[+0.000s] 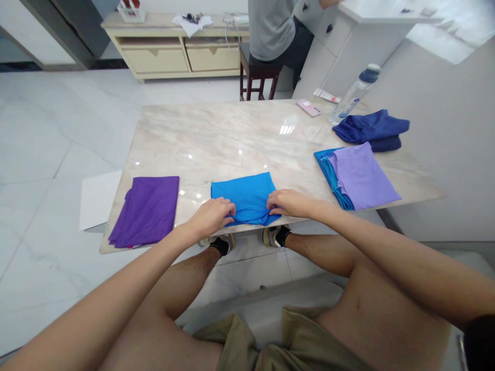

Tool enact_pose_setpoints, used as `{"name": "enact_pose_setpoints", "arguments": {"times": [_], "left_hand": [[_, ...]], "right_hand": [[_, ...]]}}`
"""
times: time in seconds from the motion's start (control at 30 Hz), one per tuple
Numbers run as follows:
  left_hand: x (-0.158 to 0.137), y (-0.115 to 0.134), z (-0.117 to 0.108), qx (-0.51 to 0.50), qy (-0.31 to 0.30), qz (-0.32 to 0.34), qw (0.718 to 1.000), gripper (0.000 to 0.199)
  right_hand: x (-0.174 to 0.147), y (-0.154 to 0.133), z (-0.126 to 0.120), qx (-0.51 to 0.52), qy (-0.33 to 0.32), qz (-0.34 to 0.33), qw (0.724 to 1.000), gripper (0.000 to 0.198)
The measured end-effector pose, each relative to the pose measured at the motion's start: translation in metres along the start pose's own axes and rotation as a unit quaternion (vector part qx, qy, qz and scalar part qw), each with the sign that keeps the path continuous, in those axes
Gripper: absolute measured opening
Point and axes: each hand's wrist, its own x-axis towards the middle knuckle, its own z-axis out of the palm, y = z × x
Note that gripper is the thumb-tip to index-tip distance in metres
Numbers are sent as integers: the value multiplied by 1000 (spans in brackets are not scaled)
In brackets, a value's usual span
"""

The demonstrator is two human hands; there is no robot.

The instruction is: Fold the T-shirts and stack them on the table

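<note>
A bright blue folded cloth (pixel 249 193) lies at the table's front edge, its near side bunched in small folds. My left hand (pixel 214 214) is closed on its near left corner, fingers curled over the fabric. At the right side, my right hand (pixel 286 202) pinches the cloth's edge between thumb and fingers. To the left rests a folded purple cloth (pixel 152 211). A stack on the right has a lilac cloth (pixel 365 178) on top of blue and teal ones (pixel 334 178). Behind that stack is a navy blue cloth (pixel 373 128), loosely bundled.
The marble-patterned table (pixel 216 134) also carries a clear water bottle (pixel 351 98), a pink phone (pixel 308 107) and a small white tube (pixel 327 96). Beyond it, a person in a grey shirt (pixel 273 31) sits on a dark stool (pixel 260 69) beside a low cabinet (pixel 154 59).
</note>
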Motion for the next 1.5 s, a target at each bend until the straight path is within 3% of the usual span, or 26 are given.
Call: {"name": "enact_pose_setpoints", "arguments": {"times": [0.17, 0.37, 0.47, 0.57, 0.7, 0.77, 0.9, 1.0, 1.1, 1.27, 1.37, 1.5], "left_hand": [[-1, -9, -2, -113, 33, -47, 992, 5], [-6, -7, -3, -104, 71, -43, 991, 19], [-8, -4, 2, -85, 54, -36, 994, 21], [-6, -7, 8, -75, 33, -25, 996, 22], [0, -16, 13, -138, 9, -38, 990, 16], [3, -21, 13, -180, 0, -44, 983, 9], [3, -25, 11, -210, 26, -45, 976, 12], [0, -26, 9, -193, 57, -38, 979, 5], [-2, -25, 4, -158, 81, -39, 983, 14], [-5, -20, -3, -72, 69, -33, 994, 22], [-7, -15, 0, 3, 32, 19, 999, 24], [-8, -8, 6, 86, 0, 68, 994, 23]], "right_hand": [[1, 4, -15, -13, 55, 12, 998, 9], [-6, -3, -13, -27, 109, 14, 994, 28], [-12, -7, -6, -33, 94, 11, 995, 29], [-17, -4, -1, -11, 58, -1, 998, 17], [-18, 7, 1, 27, -2, 5, 1000, 25], [-16, 10, 0, 41, -14, 13, 999, 19], [-12, 11, -4, 46, -7, 27, 999, 9], [-9, 11, -11, 41, 34, 50, 997, 12], [-7, 10, -16, 20, 104, 60, 993, 15], [-4, 7, -7, -82, 185, 43, 978, 17], [-8, 7, 6, -151, 160, 32, 975, 24], [-19, 12, 15, -167, 74, -32, 983, 20]]}}
